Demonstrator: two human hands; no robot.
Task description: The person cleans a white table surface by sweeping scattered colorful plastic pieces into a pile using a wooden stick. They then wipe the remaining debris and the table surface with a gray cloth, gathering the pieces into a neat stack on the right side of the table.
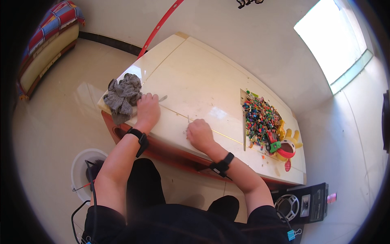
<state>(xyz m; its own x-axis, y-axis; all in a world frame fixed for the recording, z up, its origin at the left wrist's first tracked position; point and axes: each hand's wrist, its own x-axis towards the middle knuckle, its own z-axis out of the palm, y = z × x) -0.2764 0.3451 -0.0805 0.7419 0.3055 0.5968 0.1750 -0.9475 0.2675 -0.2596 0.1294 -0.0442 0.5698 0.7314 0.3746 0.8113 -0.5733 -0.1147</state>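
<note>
My left hand [148, 110] lies at the near left part of the cream tabletop [195, 73], fingers bent downward, right against a crumpled grey cloth [123, 93]. The flat end of a thin metal tool [163, 98] sticks out past its fingers; the palm hides the rest, so the grip on it is unclear. Curled on the tabletop farther right is my right hand [200, 134]. Beside its fingers lie a thin small strip [188, 118] and a few tiny bits [184, 131]. What its fingertips hold, if anything, is hidden.
A heap of small coloured building bricks [260, 117] covers the table's right part, with a green and red toy vehicle [273, 145] and a yellow plush toy [288, 146] beside it. A white bucket [79, 170] stands on the floor at left, a black speaker [304, 204] at right.
</note>
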